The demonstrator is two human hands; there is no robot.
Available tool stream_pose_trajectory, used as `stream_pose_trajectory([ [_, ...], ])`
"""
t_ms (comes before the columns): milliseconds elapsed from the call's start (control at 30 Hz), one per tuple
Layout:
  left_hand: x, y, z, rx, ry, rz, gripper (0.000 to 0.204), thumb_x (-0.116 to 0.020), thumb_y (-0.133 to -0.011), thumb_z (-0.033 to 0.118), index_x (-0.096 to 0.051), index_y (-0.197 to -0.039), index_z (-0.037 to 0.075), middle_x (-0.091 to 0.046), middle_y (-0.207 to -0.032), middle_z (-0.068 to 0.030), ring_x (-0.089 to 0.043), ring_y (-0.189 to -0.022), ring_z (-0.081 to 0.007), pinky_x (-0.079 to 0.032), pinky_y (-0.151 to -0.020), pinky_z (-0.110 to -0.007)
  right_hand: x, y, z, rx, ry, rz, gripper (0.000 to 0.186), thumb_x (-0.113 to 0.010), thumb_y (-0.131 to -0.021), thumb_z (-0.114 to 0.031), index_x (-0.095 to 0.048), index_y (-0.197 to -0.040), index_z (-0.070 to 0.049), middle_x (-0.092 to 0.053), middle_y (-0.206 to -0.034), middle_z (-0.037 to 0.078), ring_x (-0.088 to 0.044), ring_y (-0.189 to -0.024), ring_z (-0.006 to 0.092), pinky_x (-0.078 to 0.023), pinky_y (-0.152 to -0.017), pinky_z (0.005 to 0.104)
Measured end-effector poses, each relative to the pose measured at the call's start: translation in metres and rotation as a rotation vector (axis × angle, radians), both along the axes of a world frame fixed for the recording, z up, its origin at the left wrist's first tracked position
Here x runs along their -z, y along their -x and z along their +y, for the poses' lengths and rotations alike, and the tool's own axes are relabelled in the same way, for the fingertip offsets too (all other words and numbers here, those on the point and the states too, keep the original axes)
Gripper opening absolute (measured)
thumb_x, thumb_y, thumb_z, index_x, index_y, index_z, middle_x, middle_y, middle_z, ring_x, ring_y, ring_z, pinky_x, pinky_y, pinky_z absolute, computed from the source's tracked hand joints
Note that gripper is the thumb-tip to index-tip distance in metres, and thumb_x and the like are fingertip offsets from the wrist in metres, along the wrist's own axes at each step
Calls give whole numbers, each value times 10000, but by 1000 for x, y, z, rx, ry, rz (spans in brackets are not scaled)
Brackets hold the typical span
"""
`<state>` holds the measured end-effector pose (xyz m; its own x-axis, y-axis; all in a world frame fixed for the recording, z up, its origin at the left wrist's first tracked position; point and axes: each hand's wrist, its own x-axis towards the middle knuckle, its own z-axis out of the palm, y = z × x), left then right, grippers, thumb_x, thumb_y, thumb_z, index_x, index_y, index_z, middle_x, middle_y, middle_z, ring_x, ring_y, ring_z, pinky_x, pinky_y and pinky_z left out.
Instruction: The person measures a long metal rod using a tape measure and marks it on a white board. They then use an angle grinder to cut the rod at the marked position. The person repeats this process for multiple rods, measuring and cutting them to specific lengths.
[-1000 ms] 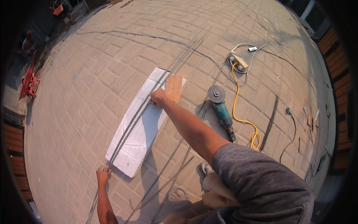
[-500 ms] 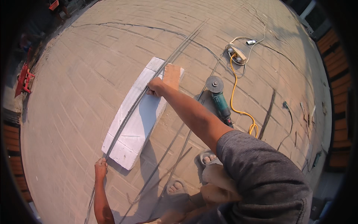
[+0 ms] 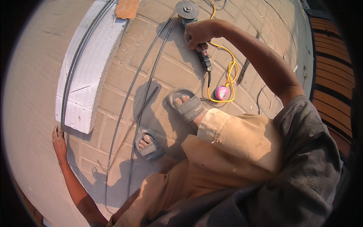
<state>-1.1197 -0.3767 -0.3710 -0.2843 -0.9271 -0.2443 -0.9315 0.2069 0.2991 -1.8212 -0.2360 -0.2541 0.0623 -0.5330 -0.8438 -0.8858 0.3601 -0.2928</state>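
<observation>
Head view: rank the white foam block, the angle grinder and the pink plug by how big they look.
1. white foam block
2. angle grinder, partly hidden by the right hand
3. pink plug

The paved brick floor (image 3: 177,72) carries a long white foam block (image 3: 92,64) with thin steel rods (image 3: 75,64) along its top. More rods (image 3: 140,94) lie on the bricks beside an angle grinder (image 3: 189,13), its yellow cable (image 3: 228,73) and a pink plug (image 3: 221,92).

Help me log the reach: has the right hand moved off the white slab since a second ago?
Yes. The right hand left the white slab, going right to the angle grinder, whose handle it now grips.
</observation>
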Motion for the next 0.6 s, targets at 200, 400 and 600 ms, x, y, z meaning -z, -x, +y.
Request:
stream_pose_trajectory([
  [200,0,1,10,-71,-19,-22,683,-431,-1060,526,-428,-1493,-2,-476,-1476,-248,-474,-1354,-388,-372,-1123,-435,41,162,100,162,-118,497,152,-681,-793,-108,-666,-735,33,-663,-619,108,-660,-557,194,-495,-491,336],
  [400,-3,-16,25,-8,-43,-100,688,-495,-1038,517,-424,-1498,9,-474,-1489,-237,-463,-1369,-383,-368,-1128,-443,45,114,167,267,-43,63,214,-749,-786,-199,-691,-770,7,-677,-646,90,-655,-562,152,-515,-532,332],
  [600,-10,23,27,-119,25,-118,670,-529,-1025,494,-414,-1506,41,-489,-1474,-204,-471,-1360,-365,-321,-1157,-471,72,-26,252,23,-52,376,833,-820,-737,-523,-459,-1321,-52,-542,-1204,283,-671,-1009,438,-563,-843,484],
])
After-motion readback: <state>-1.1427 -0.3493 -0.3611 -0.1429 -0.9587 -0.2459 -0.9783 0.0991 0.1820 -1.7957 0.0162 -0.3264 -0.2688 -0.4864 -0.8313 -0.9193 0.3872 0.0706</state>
